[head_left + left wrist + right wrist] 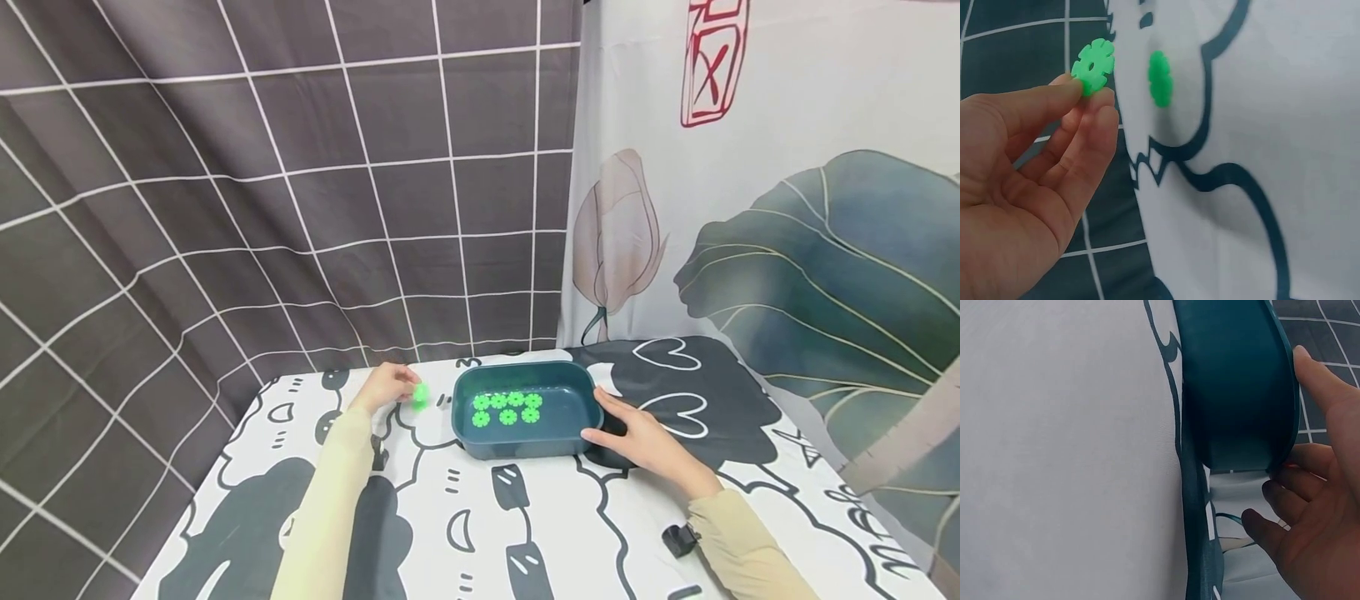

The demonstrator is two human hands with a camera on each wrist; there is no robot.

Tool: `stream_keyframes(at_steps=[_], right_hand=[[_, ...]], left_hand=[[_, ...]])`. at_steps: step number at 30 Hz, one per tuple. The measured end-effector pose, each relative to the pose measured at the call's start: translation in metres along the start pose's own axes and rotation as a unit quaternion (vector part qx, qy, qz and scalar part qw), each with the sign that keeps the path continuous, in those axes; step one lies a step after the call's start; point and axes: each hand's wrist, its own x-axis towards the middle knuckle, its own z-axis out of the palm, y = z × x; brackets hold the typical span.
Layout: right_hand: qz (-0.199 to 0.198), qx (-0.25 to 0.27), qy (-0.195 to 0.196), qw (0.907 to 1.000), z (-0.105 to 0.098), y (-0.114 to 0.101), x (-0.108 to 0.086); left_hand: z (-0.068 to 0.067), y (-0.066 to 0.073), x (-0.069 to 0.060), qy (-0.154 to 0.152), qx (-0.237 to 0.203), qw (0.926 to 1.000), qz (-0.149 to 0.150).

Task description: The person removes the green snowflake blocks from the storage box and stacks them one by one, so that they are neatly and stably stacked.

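Observation:
My left hand is to the left of the dark teal plastic basin. Its thumb and fingertips pinch a bright green flower-shaped disc with a small hole in the middle and notches round its edge. Below that hand, a second green disc lies on the cloth. Several more green discs lie on the basin's floor. At the basin's right end is my right hand, its thumb and fingers spread round the corner, holding the rim; the remaining fingers are loosely bent beside the wall.
A white cloth with black cartoon drawings covers the table. Behind it hangs a dark grey curtain with a white grid, and to the right a pale curtain printed with a bud and large leaves.

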Motion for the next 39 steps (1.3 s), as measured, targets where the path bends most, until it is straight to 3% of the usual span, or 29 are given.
stream_keyframes(at_steps=[14, 19, 34, 39], right_hand=[[-0.005, 0.001, 0.001, 1.0, 0.001, 0.0, 0.0], [-0.005, 0.004, 0.0, 1.0, 0.003, 0.001, -0.002], [-0.007, 0.006, 0.005, 0.9999, 0.003, 0.0, -0.001], [-0.004, 0.005, 0.005, 1.0, 0.001, 0.0, 0.0]], left_hand=[[0.01, -0.016, -0.011, 0.031, 0.015, 0.9987, -0.039], [0.016, -0.022, -0.013, 0.043, 0.034, 0.9978, -0.035], [0.019, -0.015, -0.013, 0.062, 0.062, 0.9956, -0.033], [0.018, -0.018, -0.009, 0.056, 0.06, 0.9961, -0.031]])
